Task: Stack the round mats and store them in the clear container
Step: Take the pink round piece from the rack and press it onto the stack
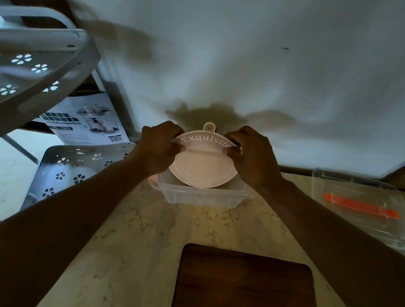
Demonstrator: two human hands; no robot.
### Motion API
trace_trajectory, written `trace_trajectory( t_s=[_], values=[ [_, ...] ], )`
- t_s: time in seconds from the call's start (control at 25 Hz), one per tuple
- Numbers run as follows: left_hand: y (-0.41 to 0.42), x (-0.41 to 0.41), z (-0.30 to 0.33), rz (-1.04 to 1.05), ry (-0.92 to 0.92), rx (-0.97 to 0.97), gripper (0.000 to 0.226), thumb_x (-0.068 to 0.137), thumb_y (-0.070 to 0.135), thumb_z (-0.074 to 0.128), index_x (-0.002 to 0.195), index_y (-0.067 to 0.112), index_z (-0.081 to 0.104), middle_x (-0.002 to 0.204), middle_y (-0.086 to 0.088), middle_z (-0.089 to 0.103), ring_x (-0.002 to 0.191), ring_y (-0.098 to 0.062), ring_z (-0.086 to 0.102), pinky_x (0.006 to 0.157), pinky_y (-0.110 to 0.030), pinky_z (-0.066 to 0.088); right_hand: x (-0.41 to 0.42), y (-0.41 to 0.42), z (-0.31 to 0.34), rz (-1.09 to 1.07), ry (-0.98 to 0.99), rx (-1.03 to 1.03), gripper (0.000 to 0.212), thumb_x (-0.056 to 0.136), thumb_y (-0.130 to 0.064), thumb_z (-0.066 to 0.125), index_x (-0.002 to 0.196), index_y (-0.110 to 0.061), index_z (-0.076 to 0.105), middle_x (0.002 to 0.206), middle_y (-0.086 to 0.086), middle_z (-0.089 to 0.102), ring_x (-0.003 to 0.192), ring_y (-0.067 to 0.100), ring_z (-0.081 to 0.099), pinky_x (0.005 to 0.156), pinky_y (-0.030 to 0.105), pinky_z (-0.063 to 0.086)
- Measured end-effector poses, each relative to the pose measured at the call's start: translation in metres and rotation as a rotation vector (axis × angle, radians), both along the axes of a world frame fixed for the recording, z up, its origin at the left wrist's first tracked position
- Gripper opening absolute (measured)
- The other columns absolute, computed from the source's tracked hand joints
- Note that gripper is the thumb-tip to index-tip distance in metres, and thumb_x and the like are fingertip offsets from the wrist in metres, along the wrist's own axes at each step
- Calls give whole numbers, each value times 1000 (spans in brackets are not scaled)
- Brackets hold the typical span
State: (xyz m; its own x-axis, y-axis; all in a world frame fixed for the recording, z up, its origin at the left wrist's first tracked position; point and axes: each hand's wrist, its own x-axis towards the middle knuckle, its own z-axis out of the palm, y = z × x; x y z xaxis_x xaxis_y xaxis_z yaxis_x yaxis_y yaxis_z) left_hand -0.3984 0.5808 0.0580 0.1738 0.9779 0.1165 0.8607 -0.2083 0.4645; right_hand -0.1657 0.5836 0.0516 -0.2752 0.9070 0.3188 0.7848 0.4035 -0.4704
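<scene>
A pale pink round mat (203, 165) with the word "Exquisite" on its rim and a small hanging tab at the top is held tilted over the clear container (198, 195). Its lower edge dips inside the container. My left hand (159, 147) pinches the mat's left edge and my right hand (251, 156) pinches the right edge. Whether more mats lie under it is hidden. The container stands on the marble counter near the wall.
The clear lid (359, 207) with an orange clip lies on the counter to the right. A dark wooden board (247, 295) sits near the front edge. A white perforated rack (27, 66) and its tray (73, 169) stand at left, beside a printed box (84, 119).
</scene>
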Motion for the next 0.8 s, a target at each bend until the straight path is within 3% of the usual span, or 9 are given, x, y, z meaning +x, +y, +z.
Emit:
trace_trajectory(
  t_s=[0.32,0.52,0.68,0.8],
  values=[
    [-1,-4,4,-12,-12,32,17,89,21,65,105,16,64,104,-7,65,95,-29,61,95,-52,44,1,-1,7,3,1,4,19,87,-25,67,105,-19,70,94,2,64,81,21,61,79,43,48],
    [3,-7,8,-43,3,48,17,89,20,65,106,16,63,103,-6,64,95,-28,61,91,-46,46,4,0,12,22,12,16,20,86,-24,67,105,-20,72,89,2,64,78,20,61,72,32,47],
    [6,-6,8,-67,56,45,19,90,20,65,107,12,63,103,-8,64,95,-30,60,92,-51,45,4,3,8,2,-1,-24,20,86,-24,68,105,-18,72,89,2,63,78,20,59,68,26,41],
    [11,-4,7,-100,98,73,20,89,18,65,107,10,64,102,-10,63,95,-31,59,90,-49,44,2,6,7,-18,-32,-12,20,86,-25,69,105,-17,72,91,3,65,83,23,59,73,30,44]
  ],
)
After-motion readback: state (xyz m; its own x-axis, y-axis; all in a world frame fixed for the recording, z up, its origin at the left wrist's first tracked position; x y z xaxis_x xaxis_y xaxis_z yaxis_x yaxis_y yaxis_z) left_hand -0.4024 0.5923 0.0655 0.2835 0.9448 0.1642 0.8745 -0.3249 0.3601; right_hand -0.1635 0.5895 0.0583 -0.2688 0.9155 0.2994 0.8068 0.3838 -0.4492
